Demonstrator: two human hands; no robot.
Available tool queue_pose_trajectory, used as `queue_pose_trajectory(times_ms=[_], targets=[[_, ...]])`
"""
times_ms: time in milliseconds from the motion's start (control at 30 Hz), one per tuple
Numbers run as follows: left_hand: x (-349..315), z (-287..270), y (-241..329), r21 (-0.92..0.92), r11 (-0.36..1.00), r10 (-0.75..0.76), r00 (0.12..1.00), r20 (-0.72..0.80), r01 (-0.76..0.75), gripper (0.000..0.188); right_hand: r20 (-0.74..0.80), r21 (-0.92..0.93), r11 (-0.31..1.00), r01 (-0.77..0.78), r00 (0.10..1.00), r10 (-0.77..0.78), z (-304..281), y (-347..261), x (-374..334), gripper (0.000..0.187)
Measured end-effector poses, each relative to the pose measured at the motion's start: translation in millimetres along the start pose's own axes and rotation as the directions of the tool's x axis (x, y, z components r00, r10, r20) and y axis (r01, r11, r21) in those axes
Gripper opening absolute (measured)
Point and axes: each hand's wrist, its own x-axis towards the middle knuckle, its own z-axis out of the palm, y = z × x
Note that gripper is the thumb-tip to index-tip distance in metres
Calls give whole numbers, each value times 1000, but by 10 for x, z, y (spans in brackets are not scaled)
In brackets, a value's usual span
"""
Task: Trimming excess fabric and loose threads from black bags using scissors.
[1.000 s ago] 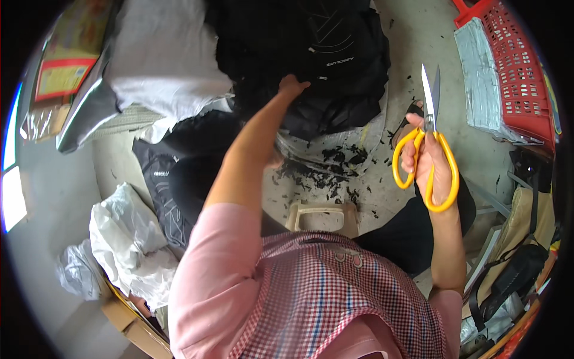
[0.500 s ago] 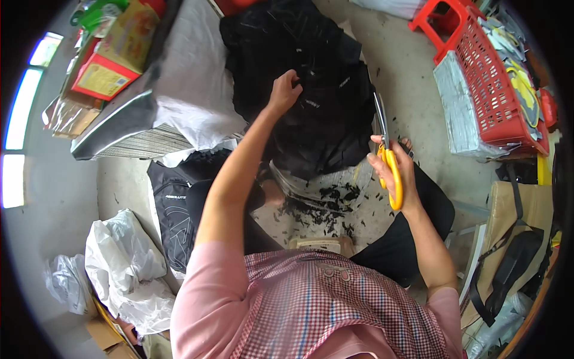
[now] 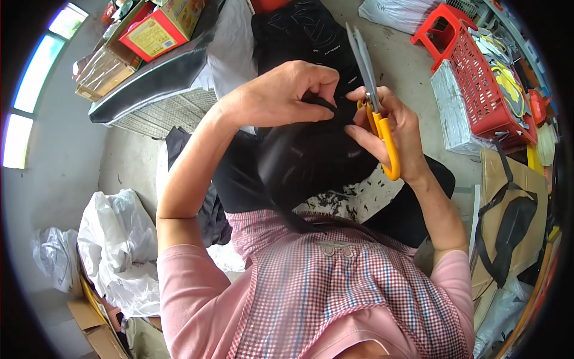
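Note:
Between thumb and fingers, my left hand (image 3: 281, 96) pinches the upper edge of a black fabric piece (image 3: 305, 161), raised over my lap and hanging down in front of my apron. My right hand (image 3: 399, 128) is closed round the yellow handles of a pair of scissors (image 3: 369, 78). Their blades point up and away from me and look nearly closed; they stand just right of the fabric, apart from my left hand. Beyond both hands lies a heap of black fabric pieces (image 3: 299, 30) with light printed lines. The lower part of the held piece is blurred.
Black scraps (image 3: 341, 206) litter the floor between my legs. A red basket (image 3: 478, 78) of pieces stands at the right beside a silvery block (image 3: 451, 107). On the left are a wire-sided stand (image 3: 167, 110) with boxes, and white plastic bags (image 3: 116, 239). Cardboard (image 3: 520, 239) leans at the right.
My left hand has come up and nearer from the fabric heap, bringing a black piece with it. My right hand has raised the scissors up and leftward toward it.

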Motion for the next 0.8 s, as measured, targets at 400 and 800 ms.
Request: queue_pose_trajectory(times_ms=[400, 800], targets=[[-532, 397, -89, -176, 981, -108, 986, -126, 85, 24, 117, 66, 990, -124, 986, 116, 197, -131, -281, 47], [-716, 522, 8, -343, 937, -167, 952, -257, 71, 11, 349, -429, 849, 309, 923, -160, 40, -104, -511, 68]])
